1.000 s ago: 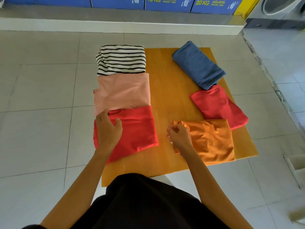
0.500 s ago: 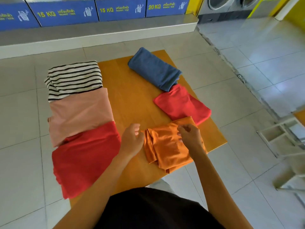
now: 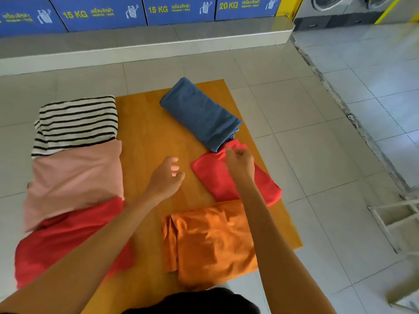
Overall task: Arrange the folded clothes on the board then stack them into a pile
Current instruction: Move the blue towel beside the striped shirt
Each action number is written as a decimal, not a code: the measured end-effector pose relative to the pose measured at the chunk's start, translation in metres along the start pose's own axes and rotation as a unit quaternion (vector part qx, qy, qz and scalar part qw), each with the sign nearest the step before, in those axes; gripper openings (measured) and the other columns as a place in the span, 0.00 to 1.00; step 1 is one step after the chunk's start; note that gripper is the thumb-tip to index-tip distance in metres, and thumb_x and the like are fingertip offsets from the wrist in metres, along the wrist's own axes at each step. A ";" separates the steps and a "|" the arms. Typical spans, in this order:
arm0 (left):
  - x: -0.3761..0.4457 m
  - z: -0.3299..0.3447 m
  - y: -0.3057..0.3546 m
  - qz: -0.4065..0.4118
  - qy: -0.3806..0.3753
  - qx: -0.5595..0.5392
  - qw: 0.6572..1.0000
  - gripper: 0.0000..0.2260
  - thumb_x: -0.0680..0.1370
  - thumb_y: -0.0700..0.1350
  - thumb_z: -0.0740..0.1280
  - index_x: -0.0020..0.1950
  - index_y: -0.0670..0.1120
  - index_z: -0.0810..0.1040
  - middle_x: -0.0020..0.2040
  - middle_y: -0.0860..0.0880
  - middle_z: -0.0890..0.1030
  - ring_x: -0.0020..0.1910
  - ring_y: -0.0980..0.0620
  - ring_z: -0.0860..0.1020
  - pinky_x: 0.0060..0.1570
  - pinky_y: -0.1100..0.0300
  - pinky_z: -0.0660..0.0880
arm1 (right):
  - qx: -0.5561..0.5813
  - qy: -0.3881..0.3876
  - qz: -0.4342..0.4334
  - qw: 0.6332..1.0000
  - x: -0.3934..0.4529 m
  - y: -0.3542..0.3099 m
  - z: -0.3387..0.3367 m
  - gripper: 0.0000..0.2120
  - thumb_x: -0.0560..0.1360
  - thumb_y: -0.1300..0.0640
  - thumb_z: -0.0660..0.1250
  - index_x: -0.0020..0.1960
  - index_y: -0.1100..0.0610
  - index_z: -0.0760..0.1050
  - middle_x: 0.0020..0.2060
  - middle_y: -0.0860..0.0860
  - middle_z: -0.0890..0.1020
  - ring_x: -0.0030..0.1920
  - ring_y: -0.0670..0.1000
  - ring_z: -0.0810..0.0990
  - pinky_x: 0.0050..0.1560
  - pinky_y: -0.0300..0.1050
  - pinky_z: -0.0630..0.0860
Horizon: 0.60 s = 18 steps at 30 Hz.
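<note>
A wooden board (image 3: 147, 137) lies on the tiled floor. Down its left edge lie a striped fold (image 3: 76, 123), a pink fold (image 3: 74, 177) and a large red fold (image 3: 59, 243). On the right side lie a blue fold (image 3: 199, 112), a smaller red fold (image 3: 215, 175) and an orange fold (image 3: 210, 241). My left hand (image 3: 166, 177) hovers open over bare board beside the smaller red fold. My right hand (image 3: 239, 160) is over that fold's far corner, fingers curled; whether it pinches the cloth is unclear.
A raised step (image 3: 145, 48) with blue washing-machine panels (image 3: 179, 9) runs along the back. Drum machines (image 3: 335, 5) stand at the far right. A white rack (image 3: 399, 220) sits on the floor to the right of the board.
Both hands have let go of the orange fold and moved forward to the smaller red fold. The orange fold now lies flat at the near right.
</note>
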<state>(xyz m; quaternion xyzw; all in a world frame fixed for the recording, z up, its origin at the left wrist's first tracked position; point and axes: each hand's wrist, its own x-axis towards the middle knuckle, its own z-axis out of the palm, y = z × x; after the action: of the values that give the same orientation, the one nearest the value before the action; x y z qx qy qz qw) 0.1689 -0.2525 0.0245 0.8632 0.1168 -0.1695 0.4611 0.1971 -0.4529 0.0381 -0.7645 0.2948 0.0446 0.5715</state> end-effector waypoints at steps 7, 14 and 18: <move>0.086 -0.034 0.033 -0.051 0.090 0.039 0.994 0.23 0.80 0.45 0.64 0.74 0.48 0.63 0.67 0.45 0.75 0.54 0.50 0.76 0.48 0.58 0.74 | 0.088 0.011 0.100 0.991 0.102 -0.045 0.038 0.36 0.75 0.45 0.71 0.74 0.62 0.63 0.66 0.59 0.76 0.62 0.58 0.79 0.54 0.49 0.78; 0.172 -0.053 0.042 -0.001 0.158 0.152 0.976 0.26 0.79 0.48 0.64 0.76 0.45 0.62 0.72 0.45 0.70 0.64 0.47 0.73 0.58 0.55 0.73 | -0.028 -0.061 0.022 0.997 0.144 -0.046 0.056 0.33 0.76 0.56 0.71 0.77 0.57 0.62 0.67 0.56 0.77 0.65 0.57 0.78 0.61 0.50 0.78; 0.201 -0.053 0.035 0.051 0.172 0.236 0.955 0.35 0.79 0.58 0.62 0.80 0.49 0.51 0.80 0.41 0.52 0.79 0.41 0.52 0.75 0.46 0.57 | -0.088 -0.107 -0.007 0.990 0.178 -0.060 0.070 0.28 0.77 0.55 0.70 0.75 0.57 0.66 0.63 0.56 0.80 0.62 0.58 0.80 0.59 0.52 0.79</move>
<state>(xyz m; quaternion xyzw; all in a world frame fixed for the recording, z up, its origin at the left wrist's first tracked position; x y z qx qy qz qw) 0.3752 -0.2182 -0.0015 0.9682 0.1065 -0.0172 0.2256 0.3920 -0.4503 -0.0073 -0.8045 0.2211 0.1479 0.5310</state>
